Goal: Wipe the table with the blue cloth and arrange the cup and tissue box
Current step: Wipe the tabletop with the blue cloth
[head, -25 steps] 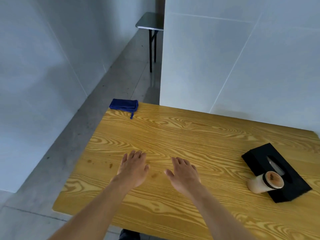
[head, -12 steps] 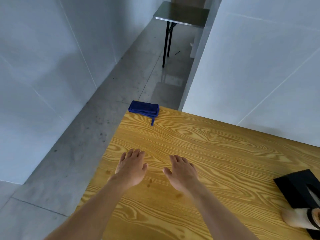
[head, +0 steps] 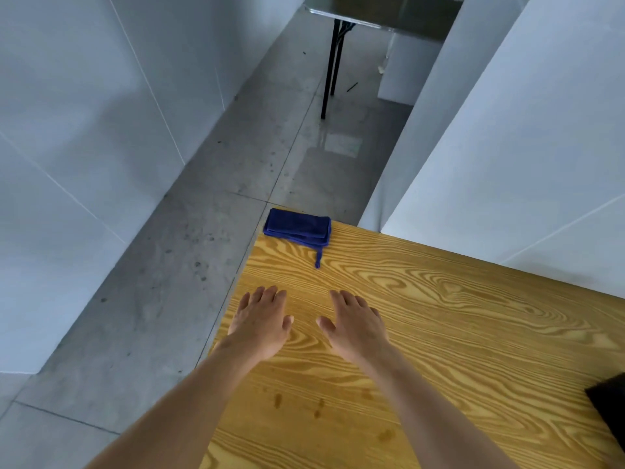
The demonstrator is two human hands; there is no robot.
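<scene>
A folded blue cloth (head: 298, 227) lies on the far left corner of the wooden table (head: 456, 326), a loop hanging toward me. My left hand (head: 260, 324) and my right hand (head: 355, 324) hover palm down over the table's left part, fingers spread, both holding nothing, a short way nearer than the cloth. Only a black corner of the tissue box (head: 608, 407) shows at the right edge. The cup is out of view. A few small dark stains (head: 297, 402) mark the wood between my forearms.
The table's left edge drops to a grey tiled floor (head: 189, 265). White wall panels (head: 527, 147) stand behind the table and on the left. A grey metal table (head: 382, 11) with black legs stands farther back.
The view has swung left and up, so the cloth sits nearer the centre and the cup and most of the tissue box left the frame. Both hands reached forward toward the cloth.
</scene>
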